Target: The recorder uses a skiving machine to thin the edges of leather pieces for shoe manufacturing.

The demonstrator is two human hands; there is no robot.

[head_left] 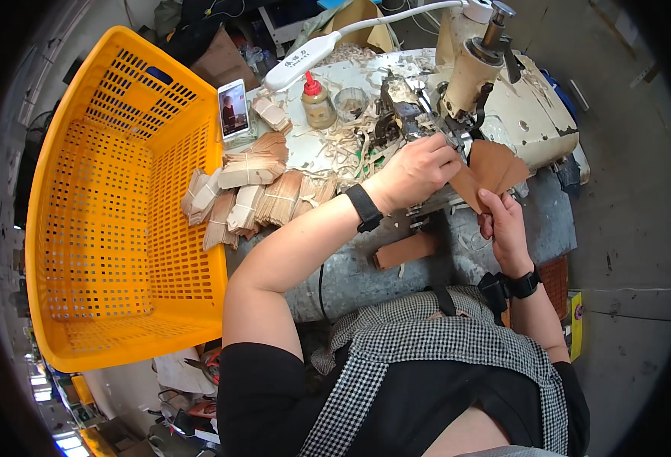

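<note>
A brown fan-shaped piece of leather lies at the working point of a cream-coloured industrial machine, which looks like a leather skiving or sewing machine. My right hand pinches its near corner between thumb and fingers. Curled at the piece's left edge, close beside the machine's metal parts, is my left hand, its thumb and fingers closed on that edge. The fingertips of the left hand are partly hidden. Thin pale trimmings are heaped left of the machine.
A large yellow plastic basket stands at the left. Banded bundles of brown pieces lie beside it. Behind them are a propped phone, a red-capped bottle, a clear cup and a white lamp. A brown piece lies near my apron.
</note>
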